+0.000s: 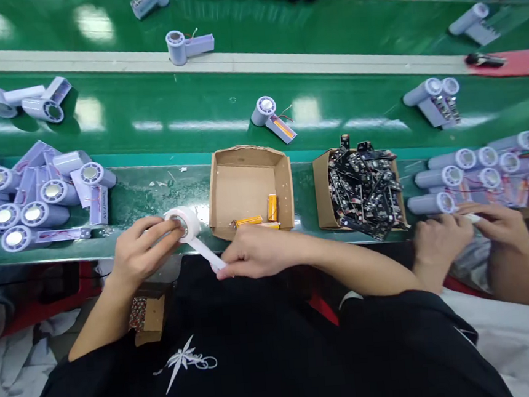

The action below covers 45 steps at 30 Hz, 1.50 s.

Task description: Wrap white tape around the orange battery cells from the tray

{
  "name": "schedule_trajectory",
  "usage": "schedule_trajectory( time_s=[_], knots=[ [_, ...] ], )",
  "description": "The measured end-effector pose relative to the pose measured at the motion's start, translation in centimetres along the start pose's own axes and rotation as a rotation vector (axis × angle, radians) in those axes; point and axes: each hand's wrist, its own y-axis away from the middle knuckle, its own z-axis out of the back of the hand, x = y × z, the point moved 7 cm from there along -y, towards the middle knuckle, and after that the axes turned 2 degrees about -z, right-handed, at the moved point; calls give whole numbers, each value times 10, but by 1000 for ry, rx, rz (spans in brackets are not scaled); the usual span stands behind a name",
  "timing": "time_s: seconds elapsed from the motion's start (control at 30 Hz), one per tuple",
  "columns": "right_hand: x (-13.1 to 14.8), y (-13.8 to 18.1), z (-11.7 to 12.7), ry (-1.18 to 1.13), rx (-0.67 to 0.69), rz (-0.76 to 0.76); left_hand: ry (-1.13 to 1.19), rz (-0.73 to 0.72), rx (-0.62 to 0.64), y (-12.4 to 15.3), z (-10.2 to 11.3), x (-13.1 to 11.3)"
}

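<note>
Tape, glossy white and wound into a thick ring, is sitting in the worker's bare left hand, right by the near edge of a green-topped workbench. The fingers are hooking over its side and core, so that's a pretty snug hold. The right hand is pinching the loose white strip between thumb and forefinger — it's running straight from one hand to the other.

Just past that hand, an open brown cardboard box is holding a few orange cylindrical cells. To its right, a smaller brown cardboard box is brimming with narrow black circuit boards.

Loads of pale purple plastic units with round ends are lying in a heap on the left, and more are resting on the shiny green belt. Far right, another person's hands are gripping something small and white — can't tell what.
</note>
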Motion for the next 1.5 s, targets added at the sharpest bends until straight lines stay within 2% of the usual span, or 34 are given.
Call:
schedule_trajectory(
  time_s=[0.07, 0.13, 0.27, 0.33, 0.43, 0.5, 0.63, 0.73, 0.8, 0.93, 1.13, 1.4, 1.47, 1.5],
  knots=[
    [-8, 15, -13, 117, 122, -68, 31, 25, -1, 1, -6, 3],
    [-23, 28, -12, 228, 152, -162, 67, 26, -24, 2, -12, 0],
    [-67, 36, 33, 452, -160, -430, 118, 13, -78, -2, -24, -10],
    [-89, 32, 41, 518, -164, -501, 157, 1, -43, -9, -32, -15],
    [-108, 22, 40, 432, -97, -474, 175, -28, 22, -18, -41, -22],
    [-112, 24, 48, 268, -207, -432, 171, -46, 49, -21, -43, -25],
    [-106, 45, 68, -178, -515, -320, 203, -60, 124, -24, -42, -27],
    [-87, 56, 67, -378, -585, -221, 193, -113, 184, -30, -39, -30],
    [-70, 61, 63, -365, -578, -204, 174, -170, 199, -37, -38, -33],
    [-36, 67, 64, -99, -507, -213, 216, -190, 235, -50, -42, -35],
    [-19, 66, 68, 181, -363, -207, 206, -194, 351, -60, -48, -39],
    [-12, 54, 68, 236, -200, -201, 210, -297, 426, -72, -51, -44],
    [-17, 57, 70, 165, -230, -208, 203, -293, 463, -76, -49, -42],
    [-21, 58, 71, 86, -297, -208, 193, -283, 488, -79, -48, -40]
  ],
)
